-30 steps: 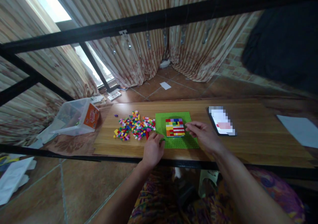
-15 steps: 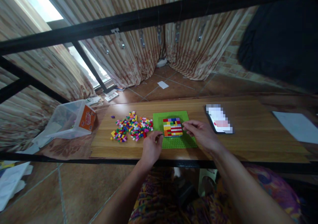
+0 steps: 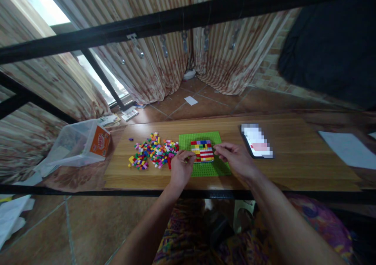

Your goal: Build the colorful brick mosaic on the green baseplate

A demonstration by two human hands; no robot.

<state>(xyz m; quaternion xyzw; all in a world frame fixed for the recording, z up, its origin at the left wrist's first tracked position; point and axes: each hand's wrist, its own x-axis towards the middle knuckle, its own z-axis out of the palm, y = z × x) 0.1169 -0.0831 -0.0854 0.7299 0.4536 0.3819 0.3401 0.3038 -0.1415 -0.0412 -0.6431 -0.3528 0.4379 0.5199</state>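
Note:
A flat build of coloured toy bricks [image 3: 202, 151], with red, white, yellow and blue rows, sits on a green studded baseplate [image 3: 185, 139]. My left hand [image 3: 182, 166] is at the build's left edge, its fingers curled and thumb close to them; anything between them is too small to make out. My right hand [image 3: 234, 157] is beside the build's right edge, thumb and forefinger pinched together. Whatever it may hold there is hidden. To the left of the baseplate lies a loose pile of small coloured bricks [image 3: 155, 151], partly next to my left hand.
A smartphone [image 3: 256, 141] lies right of the baseplate on the wooden board [image 3: 293, 151]. A clear plastic bin [image 3: 78, 139] with an orange label stands at the left. A dark metal bar [image 3: 164, 18] crosses above. White paper [image 3: 346, 147] is at the far right.
My left hand has moved up a little, its fingers now over the build's left edge. My right hand stays pinched by the right edge. The whole view has shifted slightly.

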